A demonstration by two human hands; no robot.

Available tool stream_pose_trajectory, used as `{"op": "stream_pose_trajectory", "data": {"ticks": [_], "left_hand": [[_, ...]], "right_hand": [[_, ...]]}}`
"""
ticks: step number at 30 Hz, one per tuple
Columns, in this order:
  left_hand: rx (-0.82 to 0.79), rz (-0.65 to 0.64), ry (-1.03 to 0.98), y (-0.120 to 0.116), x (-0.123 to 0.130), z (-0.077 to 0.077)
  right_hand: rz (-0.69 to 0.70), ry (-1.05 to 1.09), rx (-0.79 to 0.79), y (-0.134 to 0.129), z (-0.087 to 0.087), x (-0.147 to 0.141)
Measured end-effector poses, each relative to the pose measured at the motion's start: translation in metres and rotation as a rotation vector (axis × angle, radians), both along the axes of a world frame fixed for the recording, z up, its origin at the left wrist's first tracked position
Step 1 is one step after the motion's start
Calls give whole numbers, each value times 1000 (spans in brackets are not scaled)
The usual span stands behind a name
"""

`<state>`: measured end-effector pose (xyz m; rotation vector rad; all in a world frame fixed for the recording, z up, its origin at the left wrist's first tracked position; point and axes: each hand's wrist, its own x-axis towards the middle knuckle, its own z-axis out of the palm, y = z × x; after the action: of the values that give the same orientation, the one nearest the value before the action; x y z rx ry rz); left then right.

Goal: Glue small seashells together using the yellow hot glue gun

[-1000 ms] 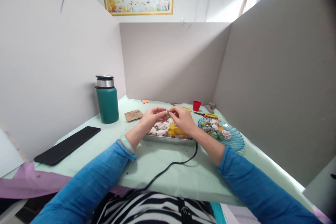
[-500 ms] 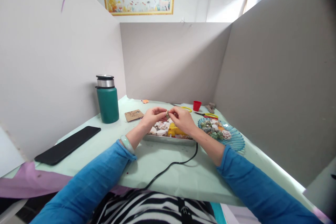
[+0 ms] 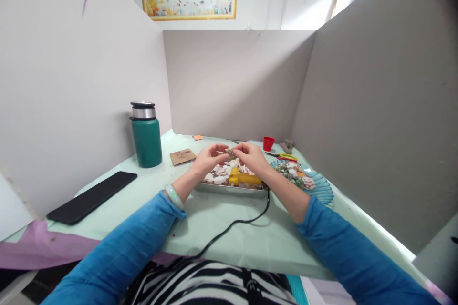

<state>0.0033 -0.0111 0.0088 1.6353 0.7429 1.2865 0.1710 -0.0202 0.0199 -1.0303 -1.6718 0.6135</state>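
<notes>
A small greenish shell-like piece (image 3: 230, 152) is between my two hands, above a metal tray (image 3: 229, 189) of shells. My left hand (image 3: 210, 158) has its thumb and fingers closed around the left side of the piece. My right hand (image 3: 250, 156) pinches at its right side. Under my hands, white and brown shells (image 3: 220, 174) fill the tray. A yellow glue gun (image 3: 246, 178) lies on the shells, its black cord (image 3: 238, 222) running over the table's front edge.
A blue glass plate (image 3: 324, 190) with shells and green bits is at the right. Behind it are scissors (image 3: 286, 157) and a red cup (image 3: 268, 143). A green bottle (image 3: 147, 138), black phone (image 3: 93, 197) and brown card (image 3: 182, 157) are at the left.
My right hand has shifted slightly right and its fingertips are farther from my left fingertips. More of the small piece and the glue gun shows.
</notes>
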Motion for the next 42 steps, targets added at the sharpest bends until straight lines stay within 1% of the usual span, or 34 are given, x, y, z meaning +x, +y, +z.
{"op": "stream_pose_trajectory", "data": {"ticks": [5,9,11,15,18,21,24,26,30,35,37,39,42], "left_hand": [[4,43,35,1,0,0],[-86,6,-35,0,-1,-1],[-143,-40,-90,1,-3,-2],[-237,-166,-173,5,-6,-4],[-306,-211,-206,7,-7,-5],[-379,-244,-221,7,-6,-5],[-425,-266,-214,6,-5,-5],[-425,-248,-188,6,-4,-6],[-396,-175,-125,5,-4,-6],[-290,-55,-33,2,-4,-5],[-228,-46,16,1,-4,-4],[-167,-56,62,1,-3,-4],[-109,-85,105,2,-1,-6]], "right_hand": [[22,-18,-20,-6,3,-3],[22,-37,15,-2,0,1],[-4,-68,83,2,-2,4],[-48,-233,341,4,-5,7],[-53,-321,499,1,-5,8],[-58,-369,572,0,-6,8],[-65,-419,603,-2,-7,8],[-64,-430,589,-2,-7,8],[-73,-394,488,0,-5,8],[-133,-363,264,7,-3,12],[-123,-341,170,8,-3,12],[-115,-326,107,8,-2,10],[-109,-322,79,5,-2,7]]}}
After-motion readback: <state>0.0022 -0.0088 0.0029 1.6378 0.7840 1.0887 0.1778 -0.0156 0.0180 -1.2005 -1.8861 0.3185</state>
